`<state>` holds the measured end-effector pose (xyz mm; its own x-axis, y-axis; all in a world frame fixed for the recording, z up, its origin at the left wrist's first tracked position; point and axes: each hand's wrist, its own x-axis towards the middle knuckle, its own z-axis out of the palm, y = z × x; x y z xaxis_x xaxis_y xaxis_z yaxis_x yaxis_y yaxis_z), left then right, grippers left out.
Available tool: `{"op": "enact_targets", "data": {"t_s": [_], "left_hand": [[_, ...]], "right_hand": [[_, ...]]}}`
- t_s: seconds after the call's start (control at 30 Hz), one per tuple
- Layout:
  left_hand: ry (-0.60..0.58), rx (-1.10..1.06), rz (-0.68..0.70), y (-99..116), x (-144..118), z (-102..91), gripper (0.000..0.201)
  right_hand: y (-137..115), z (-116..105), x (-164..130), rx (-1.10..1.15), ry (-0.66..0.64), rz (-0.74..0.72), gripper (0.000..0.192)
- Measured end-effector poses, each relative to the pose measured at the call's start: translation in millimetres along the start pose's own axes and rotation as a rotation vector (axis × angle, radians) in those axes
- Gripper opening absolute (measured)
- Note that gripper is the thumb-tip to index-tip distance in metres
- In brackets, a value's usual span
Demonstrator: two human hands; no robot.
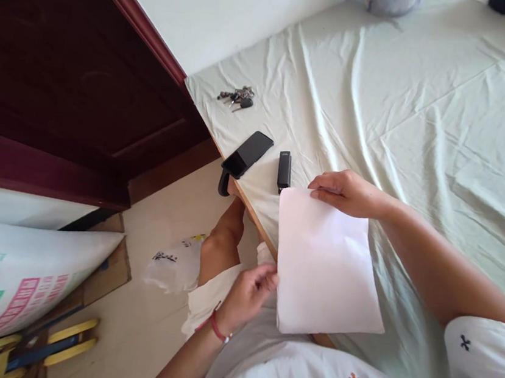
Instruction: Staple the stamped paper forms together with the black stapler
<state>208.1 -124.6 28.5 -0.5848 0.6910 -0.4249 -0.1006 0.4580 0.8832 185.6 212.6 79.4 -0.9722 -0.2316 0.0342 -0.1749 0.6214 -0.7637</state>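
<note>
We're in a home, prob. a bedrm: rumpled pale sheet [431,82], dark panelled woodwork [87,70], keys [245,103] nr. phone [247,154], plus lg. sack [40,264].

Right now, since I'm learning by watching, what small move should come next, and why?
Probably let the right hand leave the top edge of the paper for the black stapler-like object: it lies right by the paper's corner, and the left hand, at the left edge, could steady the paper.

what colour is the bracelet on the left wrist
The bracelet is mostly red; the head view shows it.
</note>
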Motion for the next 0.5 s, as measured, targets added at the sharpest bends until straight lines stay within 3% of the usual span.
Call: {"op": "enact_targets", "data": {"t_s": [0.07, 0.1, 0.2, 0.3, 0.43, 0.5], "left_hand": [[0.231, -0.031, 0.106, 15.2, 13.9, -13.7, 0.054], [0.282, -0.066, 0.150, 22.0, 23.0, -17.0, 0.054], [0.270, -0.366, 0.189, 36.4, 55.3, -12.7, 0.058], [0.166, -0.638, 0.052, 40.8, 83.9, 4.0, 0.060], [0.159, -0.713, 0.004, 39.5, 99.0, 22.5, 0.058], [0.159, -0.711, -0.005, 38.5, 99.0, 26.0, 0.057]], "right_hand": [[-3.9, 0.1, 0.8, 0.025, -0.015, -0.017, 0.030], [-5.8, 0.6, 2.1, 0.035, -0.027, -0.021, 0.030], [-8.9, 5.4, 7.8, 0.015, -0.028, -0.029, 0.030], [-7.8, 14.5, 11.7, -0.129, 0.032, -0.025, 0.031], [-6.5, 28.1, 10.5, -0.325, 0.145, -0.006, 0.035], [-8.4, 33.2, 8.7, -0.393, 0.141, 0.005, 0.036]]}}
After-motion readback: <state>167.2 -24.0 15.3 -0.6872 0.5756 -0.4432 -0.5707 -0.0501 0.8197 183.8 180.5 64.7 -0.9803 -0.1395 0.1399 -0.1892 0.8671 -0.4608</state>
